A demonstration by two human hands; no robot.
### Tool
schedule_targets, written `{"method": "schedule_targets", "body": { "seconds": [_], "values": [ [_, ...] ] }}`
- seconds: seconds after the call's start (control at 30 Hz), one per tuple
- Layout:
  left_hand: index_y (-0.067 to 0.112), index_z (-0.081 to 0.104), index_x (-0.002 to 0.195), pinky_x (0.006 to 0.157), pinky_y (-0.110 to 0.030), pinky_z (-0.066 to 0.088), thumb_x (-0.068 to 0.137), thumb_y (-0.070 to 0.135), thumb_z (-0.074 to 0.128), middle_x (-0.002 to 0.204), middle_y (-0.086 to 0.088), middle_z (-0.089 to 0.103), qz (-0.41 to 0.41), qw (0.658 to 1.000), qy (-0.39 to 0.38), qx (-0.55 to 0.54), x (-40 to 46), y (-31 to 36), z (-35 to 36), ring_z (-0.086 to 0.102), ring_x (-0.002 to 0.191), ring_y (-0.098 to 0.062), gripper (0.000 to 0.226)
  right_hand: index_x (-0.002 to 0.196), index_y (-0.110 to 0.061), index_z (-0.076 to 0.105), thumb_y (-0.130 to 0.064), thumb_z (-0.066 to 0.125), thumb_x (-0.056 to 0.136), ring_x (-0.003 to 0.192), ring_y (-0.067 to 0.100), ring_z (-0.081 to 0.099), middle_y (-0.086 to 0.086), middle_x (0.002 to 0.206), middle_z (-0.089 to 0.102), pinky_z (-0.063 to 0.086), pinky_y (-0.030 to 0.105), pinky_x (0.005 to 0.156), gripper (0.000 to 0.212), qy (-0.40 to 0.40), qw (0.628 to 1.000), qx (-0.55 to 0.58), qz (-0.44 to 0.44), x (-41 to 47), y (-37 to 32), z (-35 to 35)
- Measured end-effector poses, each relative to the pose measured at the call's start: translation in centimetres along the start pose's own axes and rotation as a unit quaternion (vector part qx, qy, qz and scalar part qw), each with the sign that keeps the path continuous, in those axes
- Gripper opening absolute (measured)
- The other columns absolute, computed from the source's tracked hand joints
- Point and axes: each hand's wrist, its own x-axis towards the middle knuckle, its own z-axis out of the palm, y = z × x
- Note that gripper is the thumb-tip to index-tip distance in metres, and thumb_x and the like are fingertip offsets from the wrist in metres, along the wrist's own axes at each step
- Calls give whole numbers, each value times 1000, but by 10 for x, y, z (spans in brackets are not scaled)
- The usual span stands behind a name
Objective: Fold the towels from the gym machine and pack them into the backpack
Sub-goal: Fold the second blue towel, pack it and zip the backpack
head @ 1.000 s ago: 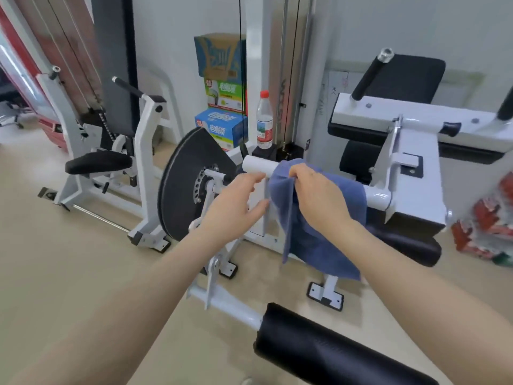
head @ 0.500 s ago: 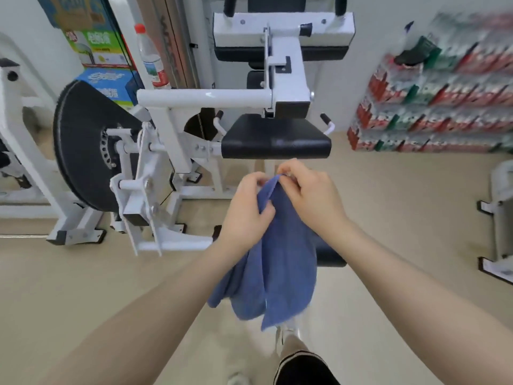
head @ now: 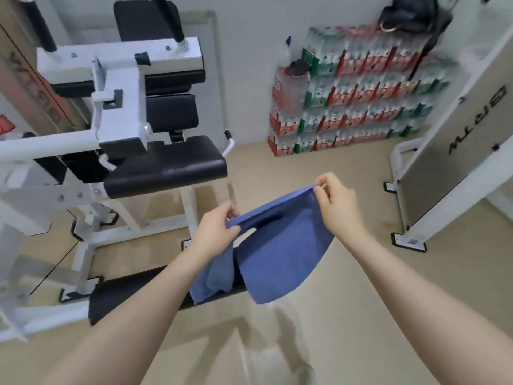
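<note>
A blue towel (head: 280,251) hangs in the air in front of me, stretched along its top edge between both hands. My left hand (head: 218,232) pinches the left end of that edge, and my right hand (head: 337,202) pinches the right corner, held higher. The cloth droops below in two loose folds. The white gym machine (head: 119,87) with its black seat (head: 163,168) stands at the left, its bar bare. A dark bag (head: 413,15), possibly the backpack, hangs at the top right.
Stacked packs of bottled drinks (head: 352,90) line the back wall. A white and grey machine panel (head: 455,151) stands at the right. A black padded roller (head: 133,293) lies low under my left forearm. Beige floor (head: 361,287) spreads below.
The towel came off the machine's bar and away from it. My hands, bunched together half a second ago, have drawn apart and spread the top edge. My view has swung right.
</note>
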Motion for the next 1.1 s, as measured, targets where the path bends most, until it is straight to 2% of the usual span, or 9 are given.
{"method": "schedule_targets", "body": {
  "seconds": [0.1,0.2,0.27,0.37,0.6,0.7,0.83,0.97,1.1],
  "values": [
    [21,50,72,53,-12,35,78,1,51,71,5,56,30,1000,-5,-7,43,51,39,48,65,-12,20,89,-15,48,-18,41,95,65,22,44,-1,64,48,32,31,55,10,10,999,-10,48,31,56,-47],
    [17,59,78,60,-15,38,86,10,53,70,6,59,56,996,-55,-52,82,99,69,50,63,-7,12,88,-10,50,-15,42,95,63,19,42,0,65,49,25,27,48,12,-10,996,-48,75,58,96,-80],
    [15,60,80,61,-22,39,88,15,55,69,2,60,72,985,-118,-98,106,128,84,50,62,-9,10,87,-6,53,-15,44,94,69,24,47,5,72,55,30,30,52,14,-31,993,-81,80,77,116,-92],
    [21,57,81,59,-14,39,86,14,60,70,3,58,102,973,-150,-142,145,164,104,49,60,-3,9,83,-7,51,-15,42,93,79,27,50,7,85,56,37,35,66,16,-24,991,-85,100,112,143,-100],
    [17,55,81,61,-11,34,86,19,62,77,3,58,218,965,-147,16,279,199,154,48,63,4,8,90,-11,48,-13,36,95,72,15,44,-6,74,49,33,24,58,13,39,976,103,189,223,204,-117],
    [5,59,83,60,-14,33,92,21,51,77,-4,60,226,965,-123,37,352,210,174,48,66,-10,20,94,-7,50,-12,38,95,73,16,43,0,78,50,32,25,59,13,68,968,140,198,293,222,-125],
    [7,47,66,55,-19,27,96,20,42,62,2,43,127,982,-120,-68,451,230,186,36,59,-12,33,88,-10,48,-12,38,94,67,16,41,1,75,48,31,27,57,12,52,984,93,144,392,230,-138],
    [12,53,69,64,-22,35,97,19,41,68,6,51,94,978,-99,-158,540,261,187,43,64,-5,31,92,-14,54,-11,44,90,66,18,42,-4,65,46,31,28,56,11,3,993,60,99,488,242,-149],
    [6,62,83,74,-27,43,96,18,44,80,-1,62,130,969,-110,-177,616,297,191,52,75,-10,25,118,-25,53,-41,61,83,93,10,46,-14,100,51,35,24,74,39,-97,994,-32,34,569,264,-152]
  ]
}}
